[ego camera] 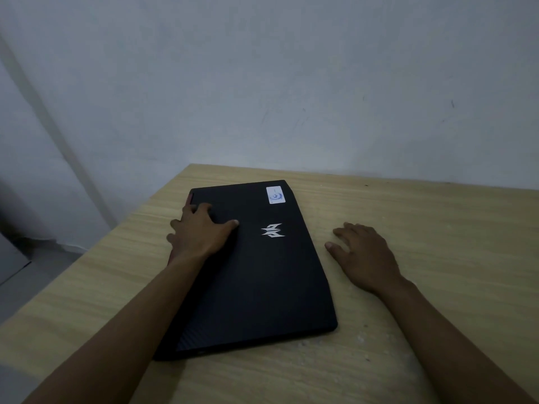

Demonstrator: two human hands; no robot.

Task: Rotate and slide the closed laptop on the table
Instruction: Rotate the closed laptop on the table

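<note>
A closed black laptop lies on the light wooden table, its long side running away from me and tilted slightly. Its lid carries a silver logo and a white sticker near the far right corner. My left hand rests on the lid's far left part, thumb flat on top and fingers curled over the left edge. My right hand lies flat on the table just right of the laptop, fingers spread, not touching it.
A grey wall rises directly behind the table's far edge. The table's left edge runs diagonally, with the floor below it at the left.
</note>
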